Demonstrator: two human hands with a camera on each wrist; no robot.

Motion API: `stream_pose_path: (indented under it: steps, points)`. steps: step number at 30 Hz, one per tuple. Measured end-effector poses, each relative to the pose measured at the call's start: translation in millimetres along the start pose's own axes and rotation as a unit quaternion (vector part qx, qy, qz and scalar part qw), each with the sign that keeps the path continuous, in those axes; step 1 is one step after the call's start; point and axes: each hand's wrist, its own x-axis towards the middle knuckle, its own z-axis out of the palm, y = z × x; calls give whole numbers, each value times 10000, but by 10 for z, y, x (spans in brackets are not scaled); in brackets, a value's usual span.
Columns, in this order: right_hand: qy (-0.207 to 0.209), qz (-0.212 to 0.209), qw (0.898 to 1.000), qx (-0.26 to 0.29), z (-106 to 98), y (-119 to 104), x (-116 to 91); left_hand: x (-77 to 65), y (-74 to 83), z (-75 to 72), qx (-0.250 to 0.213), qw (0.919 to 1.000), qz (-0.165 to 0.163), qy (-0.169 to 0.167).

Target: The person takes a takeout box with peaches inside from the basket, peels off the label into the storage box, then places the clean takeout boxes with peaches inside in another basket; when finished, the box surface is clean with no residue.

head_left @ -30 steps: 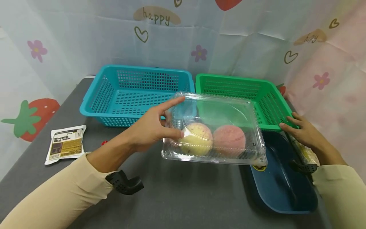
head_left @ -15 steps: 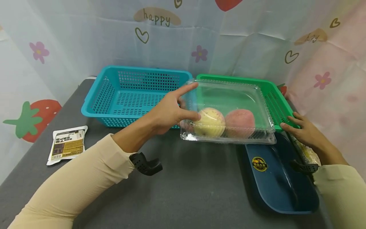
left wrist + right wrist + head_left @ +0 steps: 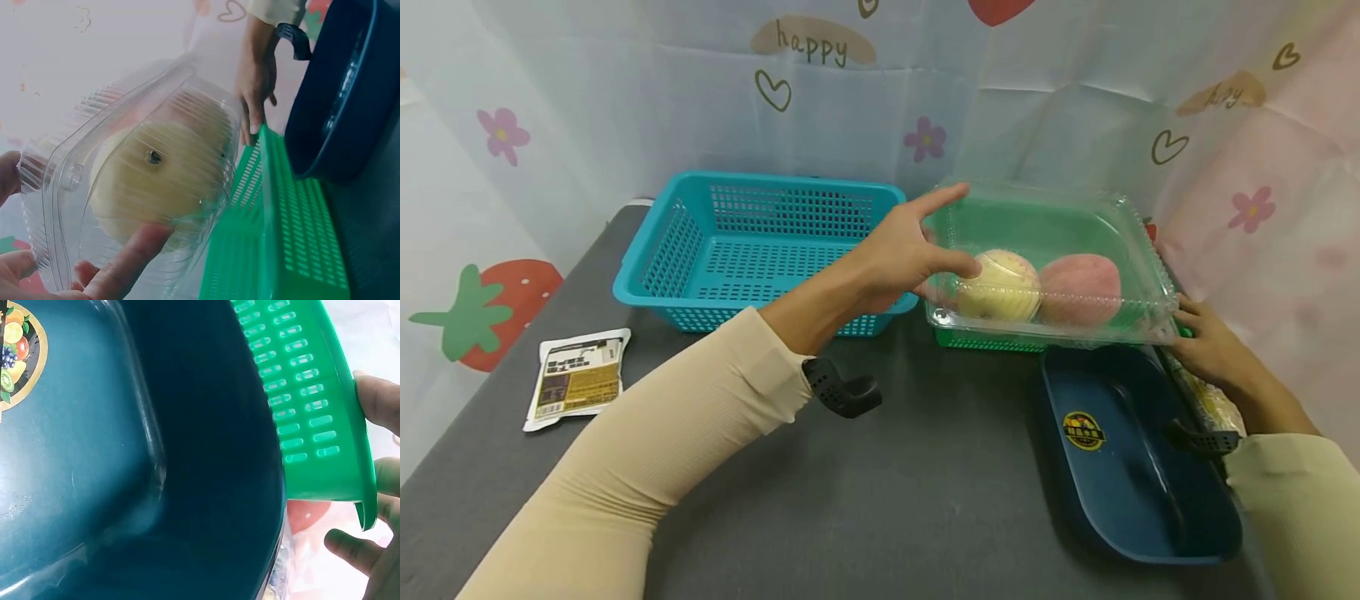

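My left hand point(image 3: 898, 254) grips the left end of a clear plastic clamshell box point(image 3: 1037, 217), thumb on the near side. Inside lie a round yellow fruit point(image 3: 1000, 287) and a pink fruit point(image 3: 1081, 290) side by side; the left wrist view shows the yellow fruit's dark stem end point(image 3: 154, 156). Held over the green basket point(image 3: 985, 340), the box overlaps most of it in the head view. At that basket's right corner, my right hand point(image 3: 1213, 350) touches the rim point(image 3: 359, 425) with extended fingers, partly hidden behind the box in the head view.
Left of the green basket stands a blue basket point(image 3: 760, 258). A dark blue tub point(image 3: 1138, 467) with a round sticker sits in front at the right, beside a clear wrapped packet point(image 3: 1213, 407). Far left on the grey table point(image 3: 910, 517) lies a white-and-brown pouch point(image 3: 578, 377).
My left hand has carried the clamshell box rightward and away from me, from above the table to over the green basket. The right hand stays at the basket's corner.
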Motion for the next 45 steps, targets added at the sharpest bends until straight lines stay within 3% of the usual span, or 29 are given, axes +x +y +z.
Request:
stream_pose_path:
  steps: [7,13,23,31,45]
  points:
    - [158,275,9984,467,34,-39,-5,236,2,113,53,10000,-63,4]
    - [272,-166,9964,788,59,-47,-8,389,-38,183,115,9999,-91,15]
    - [-10,521,9978,398,27,-69,-40,640,-139,267,80,9996,-255,119]
    - [-213,528,9984,-58,18,-47,-37,797,-274,252,106,9989,-366,280]
    - [-199,430,9988,-148,24,-40,-47,986,-606,153,320,9946,-674,715]
